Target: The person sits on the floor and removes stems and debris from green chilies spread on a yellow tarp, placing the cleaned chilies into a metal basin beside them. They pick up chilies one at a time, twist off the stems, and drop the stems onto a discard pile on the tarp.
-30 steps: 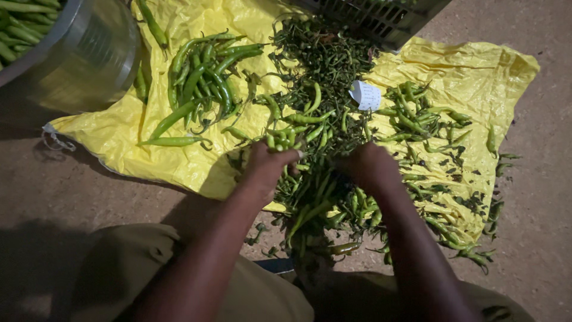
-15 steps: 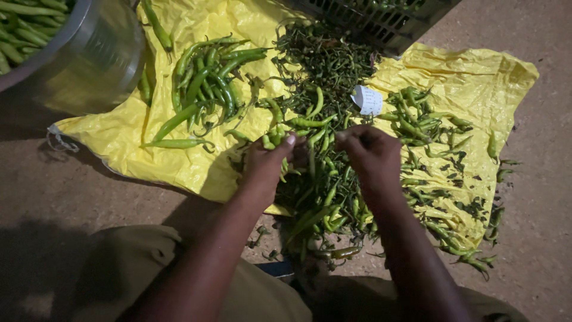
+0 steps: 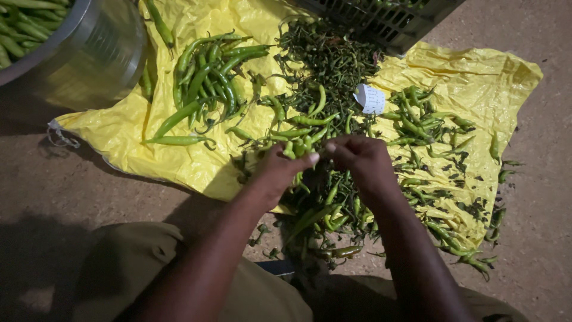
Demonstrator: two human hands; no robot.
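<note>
My left hand (image 3: 279,170) is closed around a small bunch of green chillies (image 3: 298,148), their tips sticking out above its fingers. My right hand (image 3: 362,160) pinches at the same bunch from the right, fingertips almost touching the left thumb. Both hands hover over a heap of chillies and dark stems (image 3: 322,209) on a yellow plastic sheet (image 3: 179,161). What the right fingers grip is hidden.
A pile of long green chillies (image 3: 205,77) lies on the sheet's left part. A steel bowl (image 3: 83,53) filled with chillies stands at top left. A dark plastic crate (image 3: 381,21) sits at the top. A small white paper slip (image 3: 370,98) lies among scattered chillies (image 3: 417,119).
Both hands rose from low in the heap and came together. The left hand now holds a bunch of chillies, and the right fingers have closed in on it.
</note>
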